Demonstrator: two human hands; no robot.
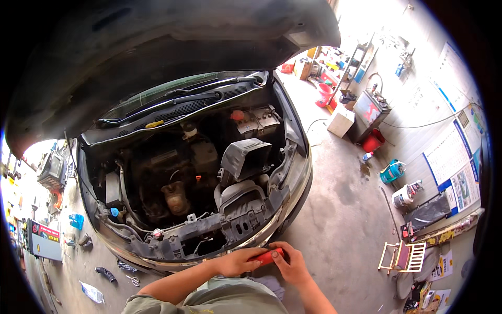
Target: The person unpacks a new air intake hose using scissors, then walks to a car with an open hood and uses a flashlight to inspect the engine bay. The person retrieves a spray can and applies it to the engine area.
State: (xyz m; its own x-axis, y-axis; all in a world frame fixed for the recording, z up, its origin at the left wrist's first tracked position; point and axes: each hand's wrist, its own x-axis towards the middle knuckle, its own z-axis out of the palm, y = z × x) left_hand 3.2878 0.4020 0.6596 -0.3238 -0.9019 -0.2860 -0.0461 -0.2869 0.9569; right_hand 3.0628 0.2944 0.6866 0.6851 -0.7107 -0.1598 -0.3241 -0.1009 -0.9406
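Observation:
In front of my body, at the car's front edge, both hands hold a small red object [269,257] whose kind I cannot make out. My left hand [238,262] grips its left end, thumb and fingers closed. My right hand [291,266] closes round its right end. Just beyond them lies the engine bay of a car with its hood [172,47] raised. The black air filter housing [246,158] stands open at the right of the bay, above a wide duct [240,194]. Behind it sits the battery [258,121], with a red cover at its left.
At right, a white box [340,120], a red bucket [373,140], a teal container [392,171] and a white bucket [403,197] line the wall. A small chair [415,257] stands nearer. Scissors [133,280] and a black hose [106,274] lie on the floor at left.

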